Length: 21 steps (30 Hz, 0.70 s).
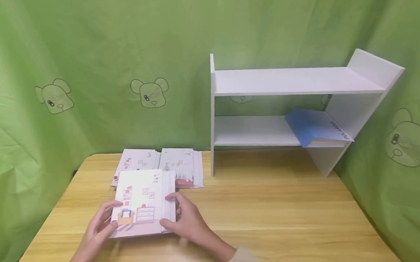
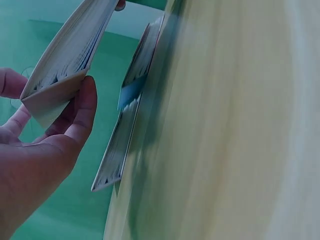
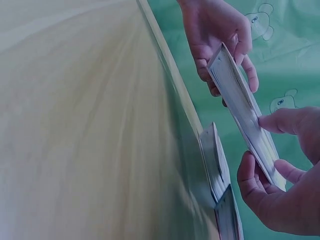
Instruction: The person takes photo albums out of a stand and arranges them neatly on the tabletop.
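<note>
Both hands hold a white photo album [image 1: 142, 201] up off the table, its cover drawn with a yellow armchair and a dresser. My left hand [image 1: 99, 228] grips the left edge, around the spine [image 2: 55, 97] in the left wrist view. On the other side, my right hand [image 1: 187, 219] pinches the open edge, where pale inner pages stick out past the cover. The right wrist view shows the thick stack of pages [image 3: 240, 107] edge-on between the two hands. Behind it lie two similar albums, the left one [image 1: 136, 158] partly covered by it and the right one [image 1: 177, 160] beside that.
A white two-tier shelf [image 1: 282, 81] stands at the back right of the wooden table [image 1: 271, 215]. On its lower board a blue-spined album [image 1: 313, 127] leans at the right, jutting past the front edge. Green curtains [image 1: 98, 42] with bear outlines surround the table.
</note>
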{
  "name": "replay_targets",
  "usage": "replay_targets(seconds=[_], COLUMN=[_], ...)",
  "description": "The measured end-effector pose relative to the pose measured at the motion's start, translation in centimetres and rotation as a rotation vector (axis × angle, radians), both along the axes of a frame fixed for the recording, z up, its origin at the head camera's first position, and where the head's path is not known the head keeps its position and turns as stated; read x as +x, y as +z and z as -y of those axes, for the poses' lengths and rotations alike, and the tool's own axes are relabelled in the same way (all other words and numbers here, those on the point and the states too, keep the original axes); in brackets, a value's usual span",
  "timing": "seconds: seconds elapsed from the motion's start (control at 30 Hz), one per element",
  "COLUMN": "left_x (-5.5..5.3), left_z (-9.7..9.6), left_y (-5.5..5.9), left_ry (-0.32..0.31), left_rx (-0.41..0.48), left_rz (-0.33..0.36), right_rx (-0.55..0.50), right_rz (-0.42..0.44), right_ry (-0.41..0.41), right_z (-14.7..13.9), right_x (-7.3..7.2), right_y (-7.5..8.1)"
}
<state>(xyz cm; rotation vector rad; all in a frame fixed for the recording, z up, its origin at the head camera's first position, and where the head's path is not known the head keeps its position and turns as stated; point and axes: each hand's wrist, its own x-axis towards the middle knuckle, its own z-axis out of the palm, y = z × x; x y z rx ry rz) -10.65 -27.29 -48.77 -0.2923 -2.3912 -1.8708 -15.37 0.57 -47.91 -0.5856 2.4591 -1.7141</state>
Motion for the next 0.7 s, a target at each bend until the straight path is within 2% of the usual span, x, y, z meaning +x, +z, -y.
replay_targets(seconds=[0.2, 0.37, 0.7], left_x=[0.6, 1.1, 1.4], left_z=[1.4, 2.4, 4.1], left_y=[0.0, -0.1, -0.7], left_ry=[0.018, 0.022, 0.064], left_rx=[-0.05, -0.075, -0.153], left_rz=[0.003, -0.021, -0.034], right_rx=[-0.006, -0.028, -0.024], right_rz=[0.029, 0.05, 0.041], right_ry=[0.014, 0.025, 0.027], right_z=[1.5, 2.4, 4.3], right_x=[0.3, 0.6, 1.2], right_y=[-0.1, -0.5, -1.0])
